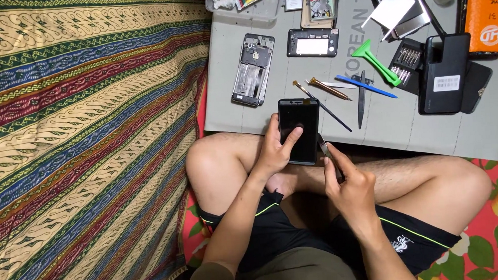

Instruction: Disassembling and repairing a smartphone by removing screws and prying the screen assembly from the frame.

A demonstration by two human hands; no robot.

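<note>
Left hand [272, 153] grips black slab smartphone [299, 130], dark screen up, over near edge of grey work mat [383, 126]. Right hand [349, 183] pinches thin metal pry tool [323, 146] at phone's right edge. Step judged: opening the seam; needs shallow, steady insertion.

the person wears black shorts [275, 234] with a thin bright yellow-green piping line across each leg and a small white emblem [402, 243] on the right leg. above the waist shows an olive-green top [288, 270] — only its lower hem is in view. both forearms and both legs are bare — no sleeves, watch or rings can be made out.
</note>
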